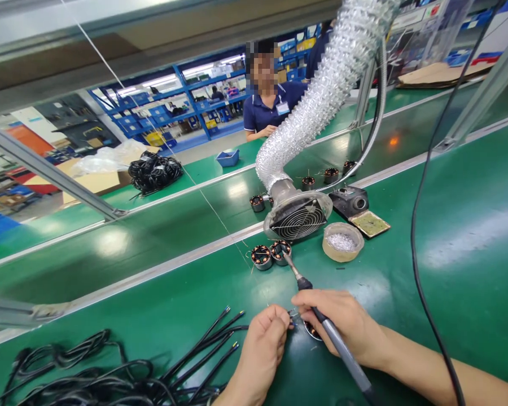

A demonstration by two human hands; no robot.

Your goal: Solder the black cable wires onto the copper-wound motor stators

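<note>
My right hand (347, 324) is wrapped round a soldering iron (336, 338). Its metal tip points up and left, in line with two copper-wound motor stators (261, 257) below the fan hood; contact cannot be made out. My left hand (265, 344) pinches the end of a black cable (236, 329), whose stripped wires (293, 313) poke out beyond the fingertips. Partly hidden under my right hand is another stator (312, 331), close to those wire ends. A heap of black cables (110, 380) with bare coloured ends lies left of my left hand.
A silver duct (307, 107) drops to a fan hood (302, 220). Right of it are a round dish of silvery bits (342, 241) and a black soldering-iron stand (351, 202). More stators (307, 183) sit on the belt (195, 208). Across it stands a person (271, 104). A black cord (415, 242) hangs at right.
</note>
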